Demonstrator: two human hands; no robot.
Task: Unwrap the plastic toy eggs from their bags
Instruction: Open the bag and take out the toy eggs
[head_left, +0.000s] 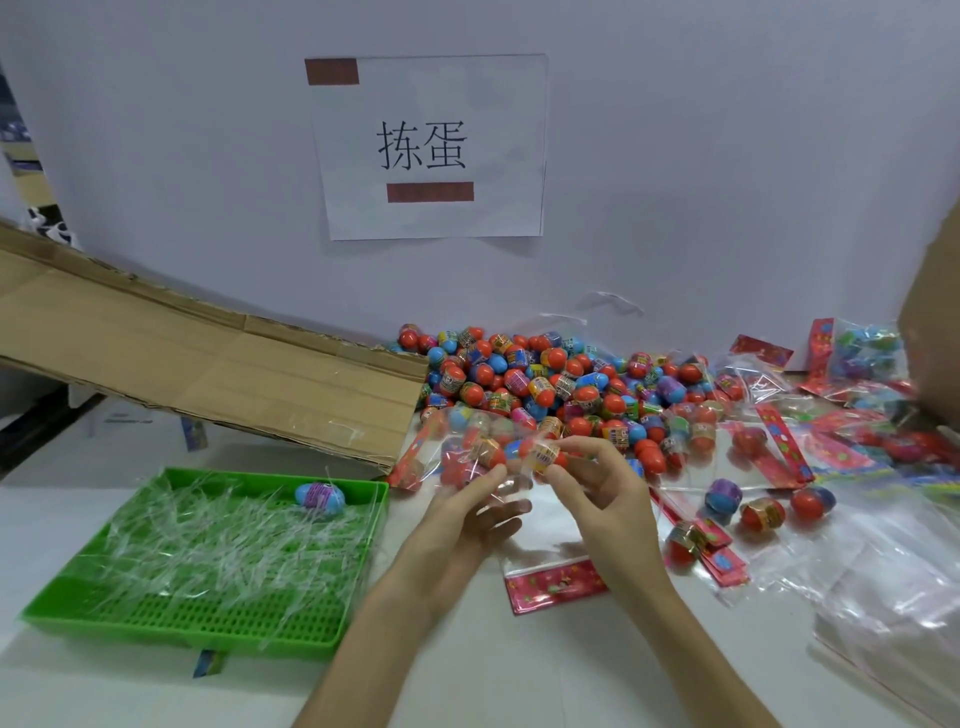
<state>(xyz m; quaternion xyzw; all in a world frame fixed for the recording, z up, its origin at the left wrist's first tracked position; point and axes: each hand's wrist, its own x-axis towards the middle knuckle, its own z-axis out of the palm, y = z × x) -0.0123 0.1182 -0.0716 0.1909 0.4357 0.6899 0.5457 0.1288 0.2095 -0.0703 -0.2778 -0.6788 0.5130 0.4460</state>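
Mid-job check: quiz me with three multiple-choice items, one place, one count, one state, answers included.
1. Where is the tray relative to the left hand and right hand? A) to their left B) to their right C) on the cardboard
2. How many eggs lie in the tray? A) none B) one C) five
3. The bag in both hands is: A) empty B) holding red eggs C) flat on the table
Answers: 1 A, the tray sits left of both hands. 2 B, a single blue egg lies by its far rim. 3 B, eggs show through the clear plastic.
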